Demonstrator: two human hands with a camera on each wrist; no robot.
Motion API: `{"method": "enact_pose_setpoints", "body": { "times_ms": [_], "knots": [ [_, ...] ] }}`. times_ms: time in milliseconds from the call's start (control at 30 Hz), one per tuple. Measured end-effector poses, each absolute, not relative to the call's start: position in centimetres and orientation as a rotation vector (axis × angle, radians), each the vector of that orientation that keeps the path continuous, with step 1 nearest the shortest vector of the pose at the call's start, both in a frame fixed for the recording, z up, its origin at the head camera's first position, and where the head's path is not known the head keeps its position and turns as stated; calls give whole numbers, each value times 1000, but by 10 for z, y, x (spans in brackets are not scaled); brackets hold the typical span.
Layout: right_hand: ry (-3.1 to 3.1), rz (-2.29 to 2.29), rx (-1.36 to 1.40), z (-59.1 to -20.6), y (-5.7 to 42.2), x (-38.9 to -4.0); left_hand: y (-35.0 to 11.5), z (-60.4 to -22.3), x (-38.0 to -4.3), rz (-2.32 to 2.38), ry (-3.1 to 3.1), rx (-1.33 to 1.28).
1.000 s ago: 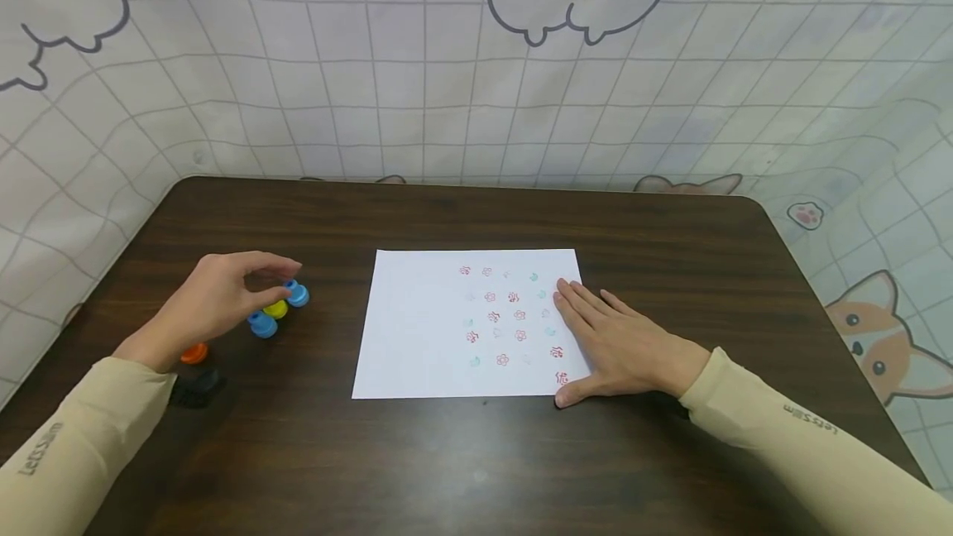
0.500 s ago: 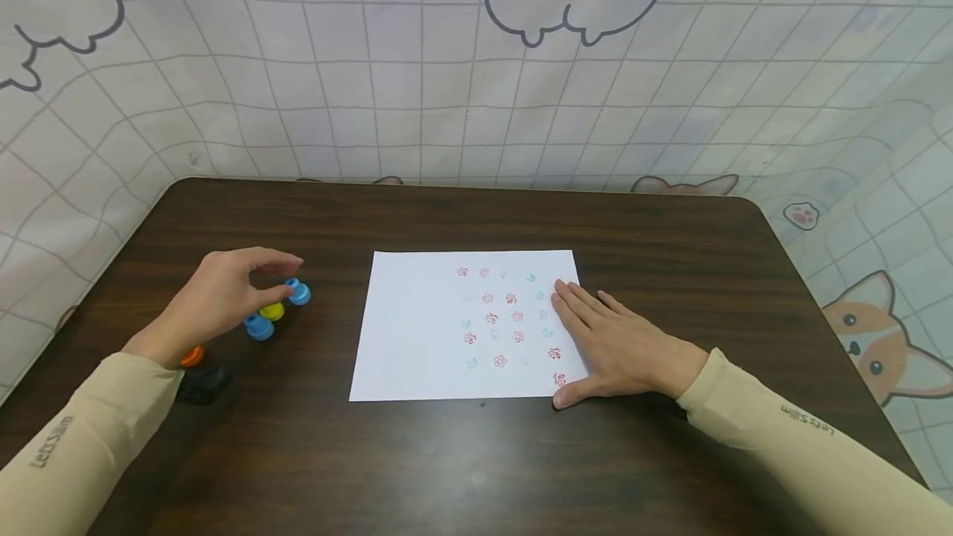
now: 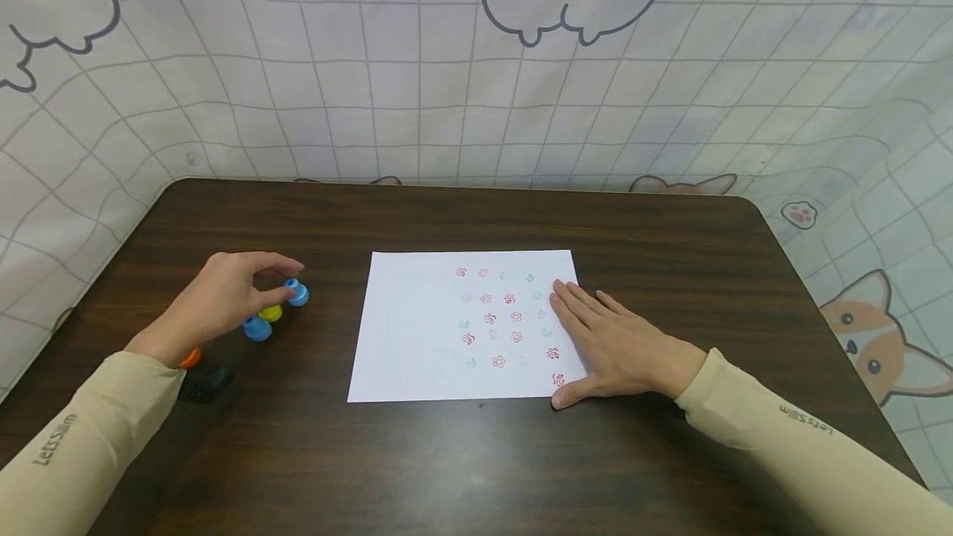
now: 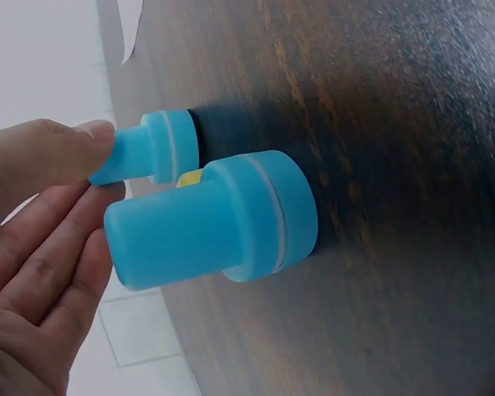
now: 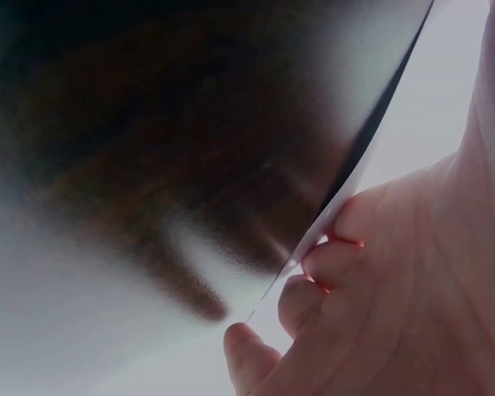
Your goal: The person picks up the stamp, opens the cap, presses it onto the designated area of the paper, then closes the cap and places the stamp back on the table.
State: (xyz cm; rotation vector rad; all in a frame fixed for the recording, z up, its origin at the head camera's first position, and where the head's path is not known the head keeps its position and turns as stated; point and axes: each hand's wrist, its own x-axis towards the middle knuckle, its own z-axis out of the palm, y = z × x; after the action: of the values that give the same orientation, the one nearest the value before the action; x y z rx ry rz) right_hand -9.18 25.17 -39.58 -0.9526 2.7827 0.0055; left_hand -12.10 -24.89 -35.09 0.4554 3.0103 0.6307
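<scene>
My left hand (image 3: 223,296) is at the table's left side, thumb and fingertips around the handle of a small blue stamp (image 4: 169,147) that stands upright. Closer to the left wrist camera stands a second blue stamp (image 4: 256,214), and behind it shows a bit of a yellow stamp (image 4: 190,177). In the head view an orange piece (image 3: 191,357) is partly hidden by the left wrist. My right hand (image 3: 614,346) lies flat on the right edge of a white sheet of paper (image 3: 402,329), which carries small red and green stamped prints over its right half.
The dark wooden table (image 3: 462,461) has rounded far corners. Behind and beside it hangs a white grid-patterned cloth (image 3: 372,89) with cartoon animals. A black object (image 3: 204,385) sits under the left wrist.
The head view has shifted very slightly. The left hand stays at the blue stamp, and the right hand remains flat on the paper.
</scene>
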Motion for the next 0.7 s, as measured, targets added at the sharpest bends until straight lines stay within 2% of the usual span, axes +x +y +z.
{"method": "enact_pose_setpoints", "body": {
  "times_ms": [700],
  "knots": [
    [2783,5,-952,-395,250,-91,-250,-353,-126,513,2976,412]
  ]
}}
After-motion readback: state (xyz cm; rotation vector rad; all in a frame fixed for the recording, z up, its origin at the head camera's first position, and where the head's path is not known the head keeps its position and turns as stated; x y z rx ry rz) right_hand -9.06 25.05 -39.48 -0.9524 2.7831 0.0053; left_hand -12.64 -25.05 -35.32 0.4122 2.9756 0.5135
